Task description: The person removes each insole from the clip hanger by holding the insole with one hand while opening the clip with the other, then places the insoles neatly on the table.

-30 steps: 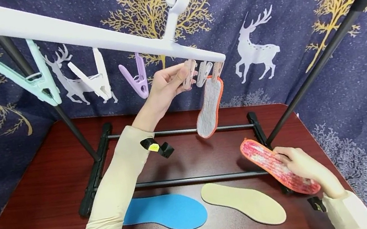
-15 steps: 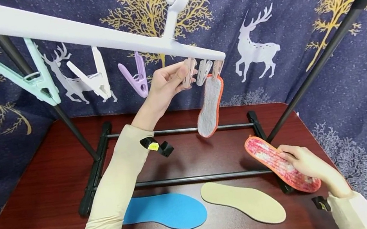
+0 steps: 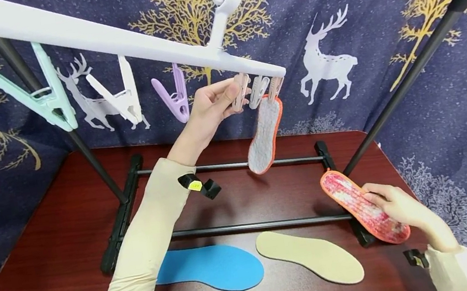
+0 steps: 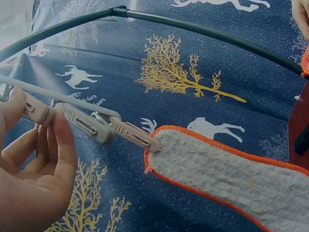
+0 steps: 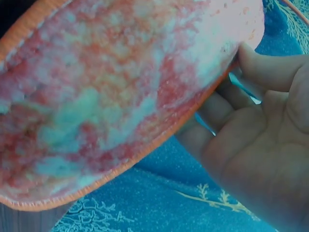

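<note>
Item: red-and-white insole [image 3: 360,207], mottled, bound in orange edging, with a small orange tip at its far end. Long axis slanting, far end up and leftward, near end down and rightward; patterned face turned up to the head camera. Location: in the right hand [image 3: 393,202], at the right foot of the black rack [image 3: 404,74]; thumb on the patterned face, fingers gripping the edge from beneath.

Item: grey insole [image 3: 265,135], orange-edged, ribbed. Hangs steeply below the white hanger [image 3: 127,40], lower end leaning left, upper end in the outermost pinkish clip [image 3: 276,88].

Item: inner pinkish clip [image 3: 240,92], pinched between thumb and fingers of the left hand [image 3: 214,104]; grey clip [image 3: 259,92] just beside.
</note>
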`<action>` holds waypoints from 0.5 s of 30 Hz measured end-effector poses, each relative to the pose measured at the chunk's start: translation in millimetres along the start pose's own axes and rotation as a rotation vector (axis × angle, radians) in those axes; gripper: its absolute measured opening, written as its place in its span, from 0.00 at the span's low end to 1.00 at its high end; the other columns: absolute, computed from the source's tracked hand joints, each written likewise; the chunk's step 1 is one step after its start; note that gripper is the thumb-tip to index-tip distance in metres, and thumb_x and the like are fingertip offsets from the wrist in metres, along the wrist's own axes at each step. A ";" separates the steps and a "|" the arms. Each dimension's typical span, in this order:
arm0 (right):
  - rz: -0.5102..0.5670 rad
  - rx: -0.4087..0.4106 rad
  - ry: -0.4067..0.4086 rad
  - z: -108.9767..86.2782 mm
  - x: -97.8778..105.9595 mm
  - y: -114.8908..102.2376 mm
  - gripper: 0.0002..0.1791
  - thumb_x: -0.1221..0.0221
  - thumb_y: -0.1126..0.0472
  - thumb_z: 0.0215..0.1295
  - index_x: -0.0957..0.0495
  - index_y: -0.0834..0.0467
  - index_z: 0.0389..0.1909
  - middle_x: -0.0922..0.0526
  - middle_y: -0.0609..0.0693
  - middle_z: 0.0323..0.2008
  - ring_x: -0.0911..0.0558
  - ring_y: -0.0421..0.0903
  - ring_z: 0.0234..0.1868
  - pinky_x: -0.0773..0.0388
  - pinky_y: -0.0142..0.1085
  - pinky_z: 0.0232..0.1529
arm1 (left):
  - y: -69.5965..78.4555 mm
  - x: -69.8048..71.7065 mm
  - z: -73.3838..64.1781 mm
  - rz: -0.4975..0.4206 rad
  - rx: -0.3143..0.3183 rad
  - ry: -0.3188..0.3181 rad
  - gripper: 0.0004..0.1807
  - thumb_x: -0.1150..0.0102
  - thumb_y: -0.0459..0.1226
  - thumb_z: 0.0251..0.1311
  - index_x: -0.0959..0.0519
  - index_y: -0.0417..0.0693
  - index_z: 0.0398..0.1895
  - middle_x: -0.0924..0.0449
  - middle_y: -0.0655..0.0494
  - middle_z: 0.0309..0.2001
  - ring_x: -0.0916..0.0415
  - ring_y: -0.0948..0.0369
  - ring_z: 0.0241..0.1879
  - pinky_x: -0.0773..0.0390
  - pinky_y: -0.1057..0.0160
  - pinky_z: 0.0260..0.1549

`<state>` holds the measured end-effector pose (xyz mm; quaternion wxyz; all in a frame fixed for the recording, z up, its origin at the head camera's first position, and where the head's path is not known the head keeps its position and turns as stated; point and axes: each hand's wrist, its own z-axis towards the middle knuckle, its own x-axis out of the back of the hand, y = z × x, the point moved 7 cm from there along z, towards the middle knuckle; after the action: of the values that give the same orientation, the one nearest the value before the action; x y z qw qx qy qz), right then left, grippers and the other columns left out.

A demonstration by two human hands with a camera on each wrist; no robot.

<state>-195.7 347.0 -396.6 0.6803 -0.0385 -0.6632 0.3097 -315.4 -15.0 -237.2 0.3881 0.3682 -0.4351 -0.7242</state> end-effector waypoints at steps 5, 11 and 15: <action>0.065 0.024 -0.024 -4.0 1.7 4.0 0.10 0.48 0.67 0.71 0.24 0.48 0.36 0.28 0.39 0.24 0.31 0.32 0.28 0.38 0.27 0.29 | -0.3 0.9 -0.3 -0.017 -0.001 0.008 0.20 0.54 0.32 0.71 0.30 0.30 0.62 0.21 0.58 0.40 0.21 0.63 0.38 0.21 0.68 0.39; 0.160 0.063 -0.046 -8.5 4.8 5.9 0.12 0.48 0.71 0.69 0.24 0.51 0.40 0.24 0.42 0.30 0.28 0.37 0.30 0.36 0.25 0.31 | -0.6 1.6 0.0 -0.015 -0.001 0.010 0.21 0.54 0.33 0.71 0.30 0.31 0.63 0.19 0.56 0.43 0.19 0.64 0.39 0.20 0.69 0.39; 0.219 0.108 -0.036 -11.1 8.4 5.9 0.14 0.50 0.76 0.67 0.24 0.54 0.41 0.24 0.43 0.31 0.28 0.36 0.31 0.33 0.26 0.31 | -0.8 1.2 0.2 -0.015 0.002 0.010 0.20 0.54 0.32 0.72 0.30 0.31 0.63 0.19 0.55 0.43 0.20 0.63 0.39 0.20 0.68 0.40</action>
<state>-188.2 359.7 -393.3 0.6316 -0.0683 -0.6493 0.4181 -316.3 -15.7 -238.0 0.3845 0.3755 -0.4313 -0.7246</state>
